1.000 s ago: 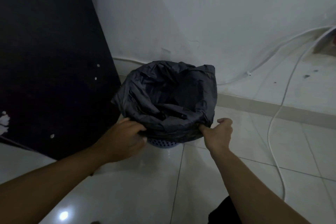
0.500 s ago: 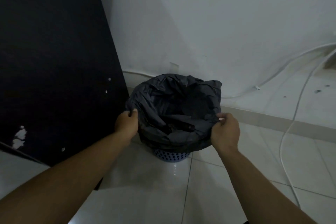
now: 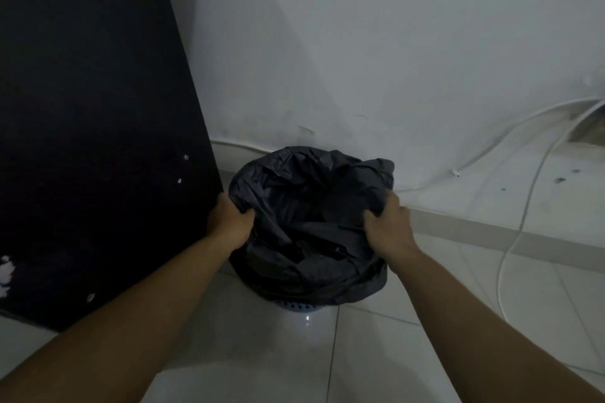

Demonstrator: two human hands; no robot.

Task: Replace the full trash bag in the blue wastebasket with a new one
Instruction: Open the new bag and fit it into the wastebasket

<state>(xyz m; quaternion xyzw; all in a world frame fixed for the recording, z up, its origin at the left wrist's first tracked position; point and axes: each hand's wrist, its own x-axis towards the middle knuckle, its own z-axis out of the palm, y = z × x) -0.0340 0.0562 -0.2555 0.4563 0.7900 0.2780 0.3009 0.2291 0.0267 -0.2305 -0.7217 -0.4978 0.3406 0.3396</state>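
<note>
A: Start left of the basket. What's there?

B: A tall dark panel (image 3: 98, 141) stands just left of the blue wastebasket (image 3: 296, 306), almost touching it. Only a strip of the basket's perforated blue wall shows, at the bottom. The rest is hidden under the black trash bag (image 3: 311, 206), whose edge is folded down over the rim on the outside.

A: And the hands?

B: They are well apart, one on each side. The left hand (image 3: 230, 222) is at the basket's left rim, with its fingers curled into a bunch of the plastic. The right hand (image 3: 389, 226) is at the right rim and clenches a fold of the bag in the same way. Further right of the basket, a white cable (image 3: 523, 222) trails across the floor tiles, well clear of it.

A: Which step is this?

B: I'd judge the bag's mouth is being gathered off the rim so the full bag can come out. The inside is dark and crumpled, and I cannot tell how full it is.

A: What does the next move call for?

B: Both grips should draw toward the middle of the basket to close the mouth, and then lift straight up. The basket looks light, so it may rise with the bag unless something holds it down. The thin film could also tear if it is pulled at one point.
</note>
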